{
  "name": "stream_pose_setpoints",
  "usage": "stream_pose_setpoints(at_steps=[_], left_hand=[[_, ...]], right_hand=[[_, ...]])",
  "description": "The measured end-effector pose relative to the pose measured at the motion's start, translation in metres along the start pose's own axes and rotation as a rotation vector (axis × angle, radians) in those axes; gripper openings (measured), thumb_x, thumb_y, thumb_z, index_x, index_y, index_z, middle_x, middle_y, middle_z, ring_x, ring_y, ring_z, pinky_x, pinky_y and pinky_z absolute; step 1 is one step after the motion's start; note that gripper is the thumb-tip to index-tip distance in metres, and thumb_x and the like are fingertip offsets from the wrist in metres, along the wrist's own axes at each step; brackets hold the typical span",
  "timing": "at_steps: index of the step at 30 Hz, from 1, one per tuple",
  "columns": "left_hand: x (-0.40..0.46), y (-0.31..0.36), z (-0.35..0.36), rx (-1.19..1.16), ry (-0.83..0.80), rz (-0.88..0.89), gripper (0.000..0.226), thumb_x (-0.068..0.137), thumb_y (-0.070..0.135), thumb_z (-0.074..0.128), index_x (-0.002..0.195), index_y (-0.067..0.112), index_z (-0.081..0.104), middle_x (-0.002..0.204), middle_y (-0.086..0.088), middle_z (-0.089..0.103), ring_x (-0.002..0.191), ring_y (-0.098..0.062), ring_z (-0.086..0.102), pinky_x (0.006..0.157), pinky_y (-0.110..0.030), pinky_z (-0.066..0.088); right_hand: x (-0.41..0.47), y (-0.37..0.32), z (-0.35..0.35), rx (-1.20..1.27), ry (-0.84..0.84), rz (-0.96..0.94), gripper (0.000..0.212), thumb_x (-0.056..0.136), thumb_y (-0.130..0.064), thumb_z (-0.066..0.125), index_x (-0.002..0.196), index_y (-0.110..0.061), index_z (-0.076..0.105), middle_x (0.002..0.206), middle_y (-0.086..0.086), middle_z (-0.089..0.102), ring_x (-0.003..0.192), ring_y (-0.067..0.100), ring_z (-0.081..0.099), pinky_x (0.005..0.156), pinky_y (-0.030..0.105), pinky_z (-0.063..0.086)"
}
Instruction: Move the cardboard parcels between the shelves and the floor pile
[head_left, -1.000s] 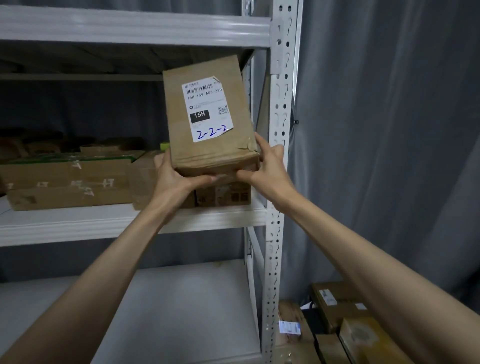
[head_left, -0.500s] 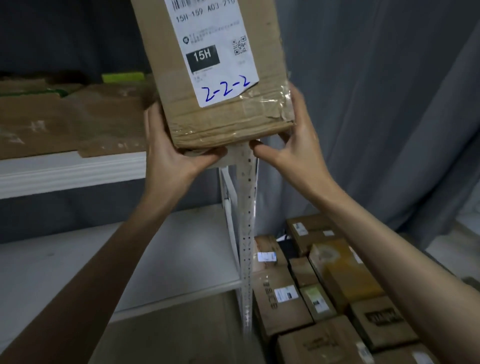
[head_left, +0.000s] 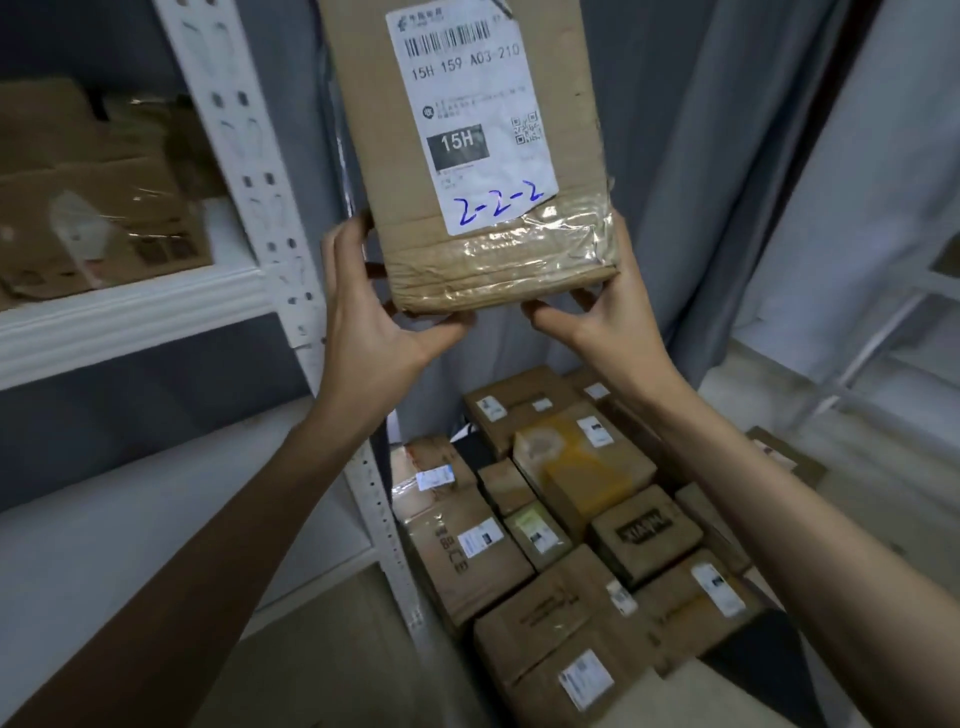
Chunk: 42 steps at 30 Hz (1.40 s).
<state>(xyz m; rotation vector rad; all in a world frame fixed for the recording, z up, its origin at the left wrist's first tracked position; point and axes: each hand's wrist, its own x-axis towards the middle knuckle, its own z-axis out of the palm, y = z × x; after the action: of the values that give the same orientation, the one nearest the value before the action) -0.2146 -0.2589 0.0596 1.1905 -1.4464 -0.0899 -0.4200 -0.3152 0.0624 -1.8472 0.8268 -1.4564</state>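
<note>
Grey curtain (head_left: 701, 171) hangs behind a white metal rack (head_left: 244, 171) with a perforated post, and beside the rack's foot a floor pile (head_left: 561, 519) of taped brown boxes with white labels fills the lower right of the head view.

The parcel (head_left: 467, 156) is held upright in the air, in front of the curtain and above the pile, just right of the post. It is a tall brown cardboard box, creased, with glossy clear tape wrapped round its lower end. A white label (head_left: 467, 114) on its face carries a barcode, "15H 159 A03 210", a black "15H" block, a QR code and "2-2-2" handwritten in blue.

The left hand (head_left: 374, 312) grips the lower left corner, thumb under the bottom edge; the right hand (head_left: 608, 306) grips the lower right corner likewise.

Blurred cardboard boxes (head_left: 93, 208) sit on the rack's shelf at left.

Against half a second ago, the parcel sits further right of the post, and more of the pile shows.
</note>
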Motion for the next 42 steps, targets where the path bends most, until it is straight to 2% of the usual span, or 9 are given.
stream_pose_setpoints(at_steps=[5,9,17,20,23,28,33,36,42], left_hand=[[0.016,-0.023,0.059,-0.023,-0.082,-0.04,0.108,0.061,0.038,0.091,0.148,0.01,0.033,0.141,-0.005,0.038,0.129,-0.015,0.047,0.103,-0.04,0.049],[0.031,-0.05,0.115,-0.04,-0.089,-0.093,0.109,0.059,0.046,0.088,0.148,0.013,0.034,0.14,-0.001,0.04,0.127,-0.011,0.048,0.096,-0.016,0.049],[0.047,-0.118,0.222,-0.062,-0.076,-0.291,0.076,0.065,0.002,0.09,0.126,0.02,0.05,0.114,0.026,0.056,0.108,0.017,0.056,0.081,-0.006,0.049],[0.043,-0.138,0.246,-0.012,-0.126,-0.445,0.079,0.064,0.019,0.094,0.125,0.03,0.045,0.124,0.01,0.054,0.115,-0.001,0.056,0.088,-0.011,0.048],[0.033,-0.163,0.266,-0.038,-0.136,-0.588,0.077,0.06,0.025,0.094,0.12,0.032,0.046,0.11,0.025,0.053,0.1,0.017,0.057,0.071,-0.002,0.046],[0.02,-0.21,0.289,-0.087,-0.218,-0.688,0.066,0.061,0.017,0.093,0.105,0.041,0.05,0.093,0.055,0.054,0.09,0.028,0.055,0.066,0.003,0.044],[0.022,-0.277,0.303,-0.156,-0.282,-0.804,0.061,0.05,0.04,0.091,0.103,0.04,0.059,0.101,0.03,0.07,0.095,0.009,0.066,0.071,-0.01,0.053],[0.016,-0.336,0.316,-0.268,-0.382,-0.958,0.041,0.074,0.032,0.086,0.11,0.033,0.066,0.103,0.012,0.076,0.097,-0.015,0.072,0.071,-0.022,0.058],[-0.008,-0.461,0.339,-0.291,-0.53,-1.19,0.051,0.086,0.068,0.055,0.124,0.034,0.058,0.11,0.016,0.074,0.097,-0.004,0.071,0.067,-0.016,0.056]], right_hand=[[0.015,0.051,-0.035,0.001,0.008,0.087,0.089,0.075,0.0,0.078,0.151,-0.015,0.033,0.142,0.001,0.053,0.129,0.011,0.055,0.109,0.038,0.048],[0.046,0.103,-0.059,0.009,-0.049,0.161,0.089,0.075,0.001,0.079,0.15,-0.015,0.034,0.142,0.003,0.053,0.13,0.013,0.054,0.111,0.039,0.047],[0.103,0.233,-0.084,0.084,-0.192,0.305,0.058,0.081,0.001,0.077,0.134,-0.007,0.053,0.125,0.014,0.064,0.119,0.025,0.062,0.099,0.053,0.054],[0.109,0.271,-0.081,0.162,-0.243,0.417,0.065,0.076,-0.013,0.085,0.134,-0.014,0.056,0.126,0.008,0.067,0.119,0.019,0.064,0.095,0.043,0.057],[0.106,0.314,-0.075,0.142,-0.277,0.432,0.067,0.07,-0.019,0.088,0.126,-0.037,0.057,0.123,-0.004,0.067,0.122,0.016,0.062,0.093,0.028,0.055],[0.101,0.389,-0.054,0.106,-0.355,0.642,0.083,0.071,-0.002,0.088,0.142,-0.011,0.045,0.138,0.016,0.052,0.133,0.032,0.049,0.11,0.052,0.044],[0.099,0.434,-0.032,0.077,-0.328,0.765,0.084,0.064,-0.013,0.089,0.139,-0.014,0.053,0.131,0.016,0.058,0.125,0.027,0.058,0.106,0.048,0.05],[0.089,0.467,-0.009,0.105,-0.308,0.851,0.091,0.064,-0.014,0.087,0.146,-0.016,0.047,0.136,0.016,0.056,0.13,0.028,0.053,0.108,0.049,0.048],[0.062,0.551,0.055,0.128,-0.167,1.001,0.074,0.068,-0.008,0.087,0.134,-0.013,0.055,0.122,0.003,0.068,0.112,0.02,0.068,0.089,0.04,0.061]])
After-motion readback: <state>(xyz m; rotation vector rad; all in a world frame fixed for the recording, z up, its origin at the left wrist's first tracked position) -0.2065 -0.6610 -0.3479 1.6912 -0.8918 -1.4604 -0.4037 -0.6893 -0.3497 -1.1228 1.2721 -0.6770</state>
